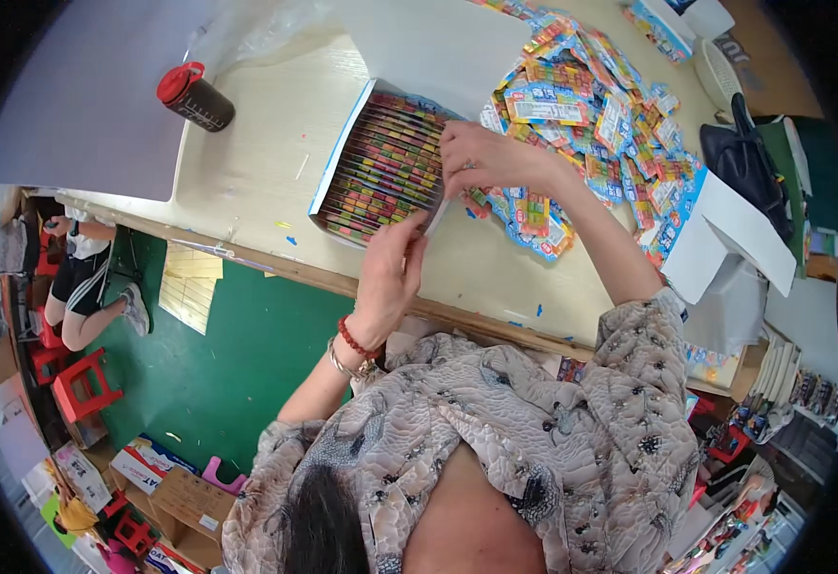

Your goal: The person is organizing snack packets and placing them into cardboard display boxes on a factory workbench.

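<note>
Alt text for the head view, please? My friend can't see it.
A person's left hand and right hand are at an open box of colourful packets on a pale table. Loose packets lie heaped to the right; a red-lidded bottle is at left.

I see the left hand with its fingertips at the near right corner of an open box filled with flat, colourful packets. The right hand meets its right side; beyond that hand I see heaped packets, and far left of both, a red-lidded bottle.
</note>
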Tool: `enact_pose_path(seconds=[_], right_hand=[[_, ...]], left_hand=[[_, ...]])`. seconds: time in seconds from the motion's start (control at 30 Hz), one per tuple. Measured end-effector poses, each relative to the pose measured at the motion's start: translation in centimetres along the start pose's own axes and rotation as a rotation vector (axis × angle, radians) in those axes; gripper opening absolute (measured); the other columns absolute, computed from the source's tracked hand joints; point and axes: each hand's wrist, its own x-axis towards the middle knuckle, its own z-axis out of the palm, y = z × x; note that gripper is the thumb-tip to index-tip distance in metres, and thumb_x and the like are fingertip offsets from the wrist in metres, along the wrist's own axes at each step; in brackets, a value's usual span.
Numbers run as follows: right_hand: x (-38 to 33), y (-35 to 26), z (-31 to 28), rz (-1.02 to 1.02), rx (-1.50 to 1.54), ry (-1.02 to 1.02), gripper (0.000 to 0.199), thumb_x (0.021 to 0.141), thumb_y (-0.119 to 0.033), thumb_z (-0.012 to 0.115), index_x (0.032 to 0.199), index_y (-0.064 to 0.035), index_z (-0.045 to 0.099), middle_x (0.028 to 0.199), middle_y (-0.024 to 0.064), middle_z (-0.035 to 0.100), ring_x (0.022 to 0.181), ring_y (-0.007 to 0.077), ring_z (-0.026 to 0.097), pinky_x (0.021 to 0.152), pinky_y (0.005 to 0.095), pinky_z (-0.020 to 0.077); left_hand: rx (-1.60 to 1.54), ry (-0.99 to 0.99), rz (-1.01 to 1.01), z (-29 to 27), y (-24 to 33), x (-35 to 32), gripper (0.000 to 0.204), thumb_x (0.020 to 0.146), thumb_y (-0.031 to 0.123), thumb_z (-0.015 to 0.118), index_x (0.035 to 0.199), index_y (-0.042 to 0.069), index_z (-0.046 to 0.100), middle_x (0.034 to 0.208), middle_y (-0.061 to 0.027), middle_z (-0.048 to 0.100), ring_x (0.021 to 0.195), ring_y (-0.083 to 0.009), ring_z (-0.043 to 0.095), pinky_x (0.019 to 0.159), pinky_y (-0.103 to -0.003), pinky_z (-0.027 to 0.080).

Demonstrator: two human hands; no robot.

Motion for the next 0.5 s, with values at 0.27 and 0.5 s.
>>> enact_pose_path(seconds=[0.27, 0.5], right_hand=[[0.7, 0.2, 3.8, 0.038, -0.487, 0.554, 0.044, 0.076, -0.037, 0.072, 0.106, -0.0066, 0.063, 0.100, 0.0071, 0.056, 0.102, 0.0235, 0.048, 0.096, 0.0412, 0.0342], [-0.4, -3.2, 13.8, 0.710, 0.328, 1.107, 0.125, 0.059, -0.024, 0.090, 0.149, -0.0055, 0.004, 0.111, 0.0086, 0.044, 0.091, 0.0162, 0.046, 0.077, 0.0288, 0.0435]], left_hand=[[0.636, 0.001, 0.111, 0.4, 0.9, -1.4, 0.047, 0.084, 0.017, 0.062, 0.130, 0.008, 0.052, 0.111, -0.0082, 0.051, 0.106, -0.0252, 0.044, 0.092, -0.044, 0.029], [0.745, -0.015, 0.185, 1.1, -2.0, -2.5, 0.054, 0.084, 0.021, 0.062, 0.136, 0.011, 0.047, 0.146, -0.0118, 0.034, 0.138, -0.0289, 0.024, 0.108, -0.046, 0.012]])
